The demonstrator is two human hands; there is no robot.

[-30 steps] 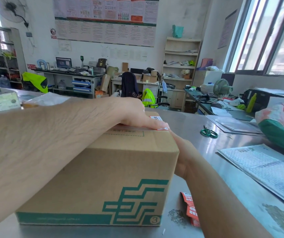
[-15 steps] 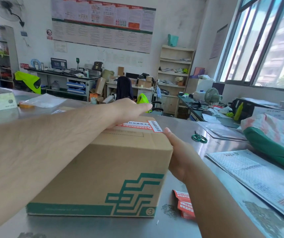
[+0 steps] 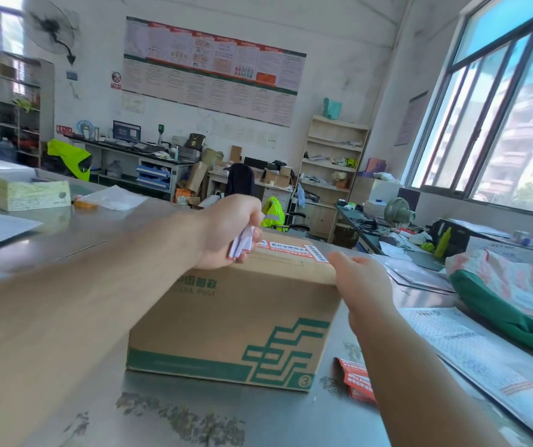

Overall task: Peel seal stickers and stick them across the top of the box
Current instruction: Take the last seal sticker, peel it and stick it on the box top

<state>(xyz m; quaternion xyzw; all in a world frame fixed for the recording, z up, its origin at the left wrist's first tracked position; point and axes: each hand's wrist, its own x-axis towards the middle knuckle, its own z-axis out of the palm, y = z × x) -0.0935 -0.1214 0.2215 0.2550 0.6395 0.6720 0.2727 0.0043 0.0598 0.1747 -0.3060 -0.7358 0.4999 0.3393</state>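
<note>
Lifted off the box top since 0.5 s ago, the left hand (image 3: 226,230) now curls shut around a crumpled white backing (image 3: 242,246), baring the stickers beneath.

At frame centre the box (image 3: 233,321) sits on a steel table (image 3: 194,414), its green logo facing the camera. 2 red-and-white stickers show on its top: 1 long sticker (image 3: 286,247) runs along the top, and 1 short sticker (image 3: 316,253) crosses its right end near the box's right edge. The right hand (image 3: 360,282) rests on the box's upper right corner, fingers loosely bent, holding nothing. Lower right of the box, a red sheet (image 3: 354,379) lies on the table, partly behind the right forearm.
</note>
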